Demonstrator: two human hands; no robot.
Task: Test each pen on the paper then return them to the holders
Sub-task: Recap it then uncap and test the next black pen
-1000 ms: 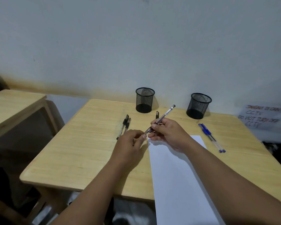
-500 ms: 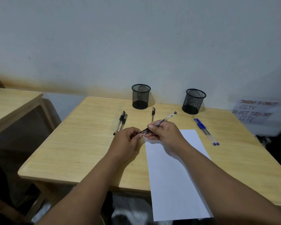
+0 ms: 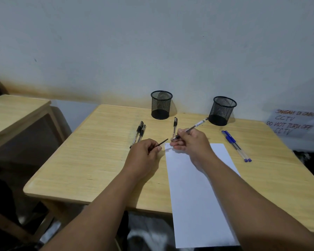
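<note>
While the right hand [image 3: 190, 142] hides its pen's [image 3: 195, 126] grip, the tip blurs.

The table [image 3: 101, 160] is pale wood with a fine straight grain and a smooth, faintly satin finish. On it lies a sheet of matt white paper [image 3: 194, 187]. Toward twelve o'clock, the two holders, left [image 3: 161, 105] and right [image 3: 222, 111], are black wire mesh, probably metal, with solid dark bases. The pen [image 3: 192, 128] in the right hand [image 3: 190, 142] has a clear glossy plastic barrel. The cap [image 3: 162, 142] in the left hand [image 3: 143, 154] looks like dark plastic, though it is blurred. At two o'clock the blue pens [image 3: 236, 145] are clear plastic with blue caps. The wall [image 3: 152, 42] is matt, slightly rough paint.
</note>
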